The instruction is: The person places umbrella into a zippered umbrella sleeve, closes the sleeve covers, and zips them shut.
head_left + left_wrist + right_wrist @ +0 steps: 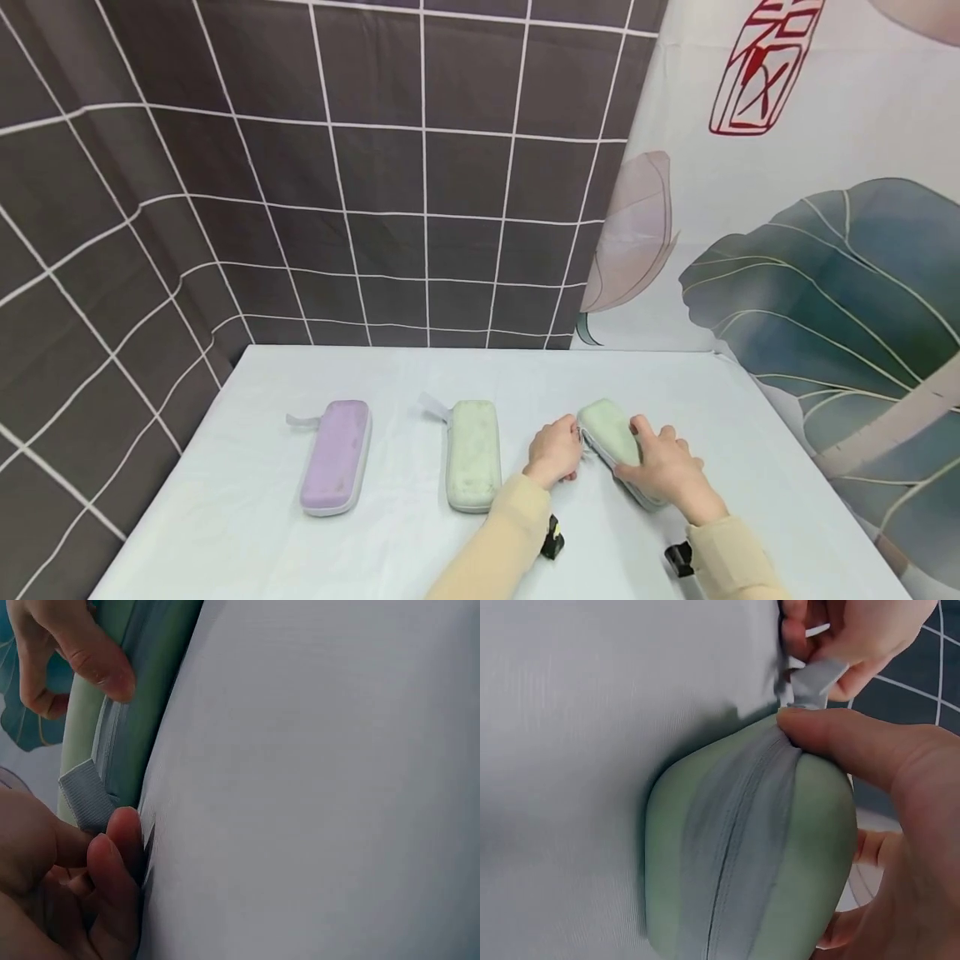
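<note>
A light green zippered case (pixel 606 427) lies slanted on the white table, between both hands. My right hand (pixel 670 471) holds it across the body, thumb on the near side by the zip and fingers on the far side. At the case's far left end my left hand (pixel 555 452) pinches a small grey fabric tab (pixel 84 791), with its other fingers curled. The grey zip band (pixel 735 847) runs along the case's side in the right wrist view and looks closed there. The zip pull itself cannot be made out.
A second green case (pixel 472 457) lies left of my left hand, its pale strap pointing away. Farther left is a purple case (pixel 337 458) with a similar strap. Behind the white table (pixel 405 375) hang a dark grid cloth (pixel 375 175) and a leaf-printed cloth (pixel 825 283).
</note>
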Tool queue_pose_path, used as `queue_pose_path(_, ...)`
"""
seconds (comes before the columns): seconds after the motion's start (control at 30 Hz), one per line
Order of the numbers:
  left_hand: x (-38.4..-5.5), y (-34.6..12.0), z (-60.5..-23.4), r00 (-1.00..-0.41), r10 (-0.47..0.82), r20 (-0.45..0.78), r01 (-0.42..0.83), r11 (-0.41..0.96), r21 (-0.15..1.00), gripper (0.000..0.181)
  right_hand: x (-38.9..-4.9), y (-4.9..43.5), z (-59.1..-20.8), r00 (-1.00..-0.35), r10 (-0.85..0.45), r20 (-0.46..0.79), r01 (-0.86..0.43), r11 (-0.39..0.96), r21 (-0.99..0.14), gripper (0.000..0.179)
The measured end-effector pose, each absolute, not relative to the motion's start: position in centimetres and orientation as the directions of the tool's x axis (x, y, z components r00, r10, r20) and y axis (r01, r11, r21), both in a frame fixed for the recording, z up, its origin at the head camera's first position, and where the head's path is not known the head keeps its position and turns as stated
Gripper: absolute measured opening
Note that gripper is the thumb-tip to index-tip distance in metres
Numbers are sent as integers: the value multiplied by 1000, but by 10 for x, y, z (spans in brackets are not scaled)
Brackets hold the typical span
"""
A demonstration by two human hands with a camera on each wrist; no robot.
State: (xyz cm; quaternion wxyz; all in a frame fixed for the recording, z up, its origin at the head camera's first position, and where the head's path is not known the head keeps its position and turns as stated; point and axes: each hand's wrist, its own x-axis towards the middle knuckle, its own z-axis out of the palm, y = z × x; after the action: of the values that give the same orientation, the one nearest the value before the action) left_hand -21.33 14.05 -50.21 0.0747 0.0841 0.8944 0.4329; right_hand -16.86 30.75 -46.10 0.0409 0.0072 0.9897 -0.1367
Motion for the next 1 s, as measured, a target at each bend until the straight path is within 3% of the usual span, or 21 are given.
queue_pose_path(0.23, -221, 148, -498, -973, 223, -58, 108, 663, 741, 27, -165, 295, -458, -992, 93, -86, 112, 960, -257, 72)
queue_pose_path(0.67, -228, 151, -503, -962, 268, -59, 167, 744, 647, 22, -163, 288, -465, -992, 125, -35, 129, 955, -266, 76)
queue_pose_path(0.83, -226, 151, -501, -959, 271, -83, 159, 758, 633, 6, -162, 291, -467, -991, 133, -22, 134, 952, -276, 76)
queue_pose_path(1.0, -219, 148, -494, -952, 282, -116, 147, 760, 634, 31, -161, 291, -469, -991, 130, -13, 128, 951, -281, 78)
